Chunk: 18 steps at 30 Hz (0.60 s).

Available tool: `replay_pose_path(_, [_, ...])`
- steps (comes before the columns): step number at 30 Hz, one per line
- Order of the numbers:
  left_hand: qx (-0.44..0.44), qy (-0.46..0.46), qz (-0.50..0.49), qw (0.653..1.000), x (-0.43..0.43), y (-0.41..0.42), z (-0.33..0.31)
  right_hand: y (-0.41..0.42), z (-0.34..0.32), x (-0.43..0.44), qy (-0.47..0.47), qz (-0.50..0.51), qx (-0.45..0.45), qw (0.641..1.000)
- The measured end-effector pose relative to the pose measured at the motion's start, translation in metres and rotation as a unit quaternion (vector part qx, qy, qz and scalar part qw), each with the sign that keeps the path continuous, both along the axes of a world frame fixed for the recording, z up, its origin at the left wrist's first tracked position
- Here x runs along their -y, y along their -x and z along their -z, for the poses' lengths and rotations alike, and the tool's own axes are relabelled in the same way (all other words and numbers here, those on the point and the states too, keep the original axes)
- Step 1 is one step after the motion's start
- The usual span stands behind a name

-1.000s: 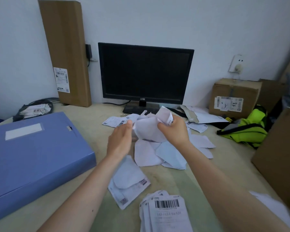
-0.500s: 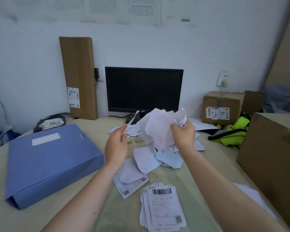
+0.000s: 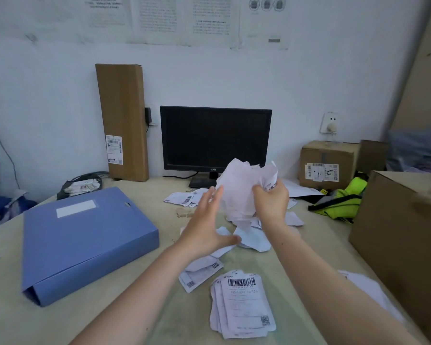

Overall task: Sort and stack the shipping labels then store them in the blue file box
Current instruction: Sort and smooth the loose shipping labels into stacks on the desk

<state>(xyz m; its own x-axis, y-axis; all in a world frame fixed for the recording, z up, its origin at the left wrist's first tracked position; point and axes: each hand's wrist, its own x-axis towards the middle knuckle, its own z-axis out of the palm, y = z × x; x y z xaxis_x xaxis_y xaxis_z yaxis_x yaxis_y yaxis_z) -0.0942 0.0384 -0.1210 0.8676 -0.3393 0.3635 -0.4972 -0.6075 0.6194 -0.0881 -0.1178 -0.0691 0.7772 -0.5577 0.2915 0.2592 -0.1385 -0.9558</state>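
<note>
Labels point(image 3: 241, 192) in a crumpled bunch are held above the middle of the bench point(image 3: 139, 314), the right hand point(image 3: 271, 202) with its grip clamped on their right edge. The left hand point(image 3: 204, 227) is just left of the bunch, grip apart and fingers straight; whether the tips touch paper I cannot tell. Loose labels point(image 3: 253, 241) lie under the hands, a flat stack point(image 3: 241, 305) sits near, and the box point(image 3: 85, 235) lies shut at the left. The step looks like pulling one sheet from the bunch. To do it well, pinch a single free corner with the left hand and draw it out slowly so the thin paper does not tear. Then smooth it and lay it barcode up, edges square, on the stack
</note>
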Motion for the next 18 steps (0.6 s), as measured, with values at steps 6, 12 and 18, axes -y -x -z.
replay_pose_path(6, [0.105, -0.118, -0.082, 0.984, 0.024, -0.011, 0.011, 0.006, -0.002, -0.022, -0.12, -0.09, -0.066, 0.987])
replay_pose_path(12, [0.126, 0.109, -0.125, 0.978, 0.015, -0.012, 0.009, 0.012, -0.003, -0.022, -0.252, -0.331, -0.109, 0.903])
replay_pose_path(18, [-0.029, 0.303, -0.197, 0.932, 0.007, -0.018, -0.004, 0.012, -0.003, -0.017, -0.236, -0.346, -0.118, 0.9])
